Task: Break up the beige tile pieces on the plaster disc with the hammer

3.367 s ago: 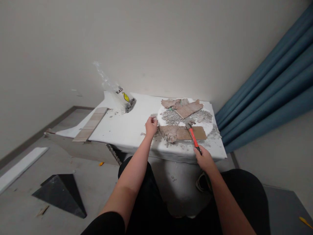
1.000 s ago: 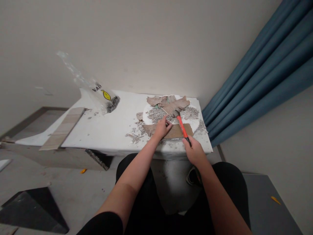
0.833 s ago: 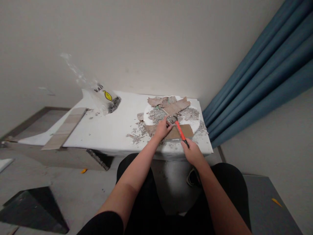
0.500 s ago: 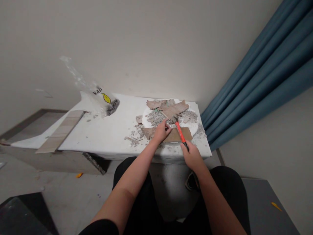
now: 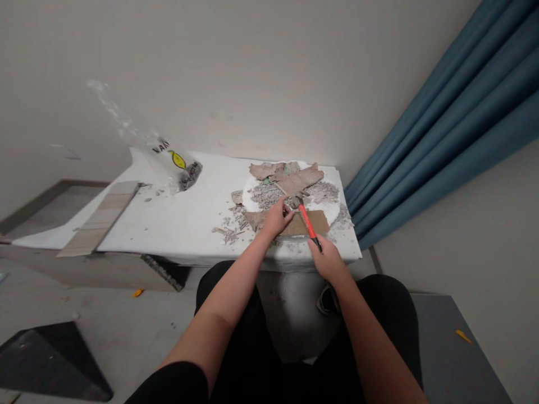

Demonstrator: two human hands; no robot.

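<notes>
My right hand (image 5: pixel 328 259) grips the black end of a red-handled hammer (image 5: pixel 307 222). The hammer's head rests low over grey rubble, just right of my left fingers. My left hand (image 5: pixel 277 217) is closed, with thumb and fingers curled together at the rubble's near side; whatever they pinch is too small to make out. Grey crumbled bits (image 5: pixel 263 194) lie on a white round surface (image 5: pixel 334 211). Behind the hammer head lies a torn brown sheet (image 5: pixel 301 178). A flat brown board (image 5: pixel 314 223) lies under the handle.
A clear plastic bag (image 5: pixel 162 163) with a yellow print stands on the white-covered table (image 5: pixel 164 224). To its left is a wooden strip (image 5: pixel 101 219). Blue curtains (image 5: pixel 425 129) hang at the right. A black angular object (image 5: pixel 54 359) sits on the floor.
My view has shifted a little, so the scene sits slightly higher and further left. Both hands and the hammer keep nearly the same place over the rubble.
</notes>
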